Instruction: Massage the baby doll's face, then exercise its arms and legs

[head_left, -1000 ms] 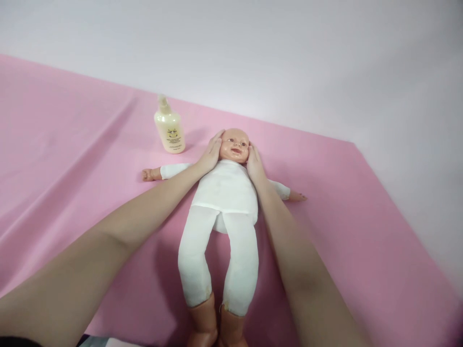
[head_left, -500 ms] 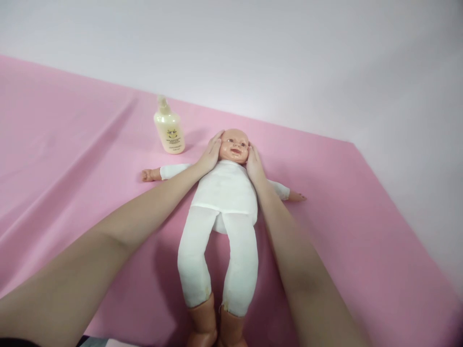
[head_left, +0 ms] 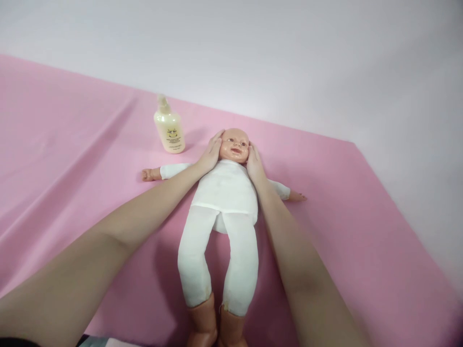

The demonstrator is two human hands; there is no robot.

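Observation:
A baby doll (head_left: 227, 188) lies on its back, with a bald plastic head, a white cloth body and bare plastic feet. Against the side of its head at the left of the view rests my left hand (head_left: 211, 155), fingers straight and laid flat. My right hand (head_left: 254, 163) touches the opposite side of the head in the same way, fingers stretched out along the cheek. Neither hand is wrapped round anything. Both palms are hidden against the head. The doll's arms are spread outward, partly behind my wrists.
A pale yellow pump bottle (head_left: 170, 127) with a printed label stands upright to the left of the doll's head. Under everything lies a pink sheet (head_left: 347, 221) with folds at the left. Its edge meets a whitish surface (head_left: 289, 58) at the back and right.

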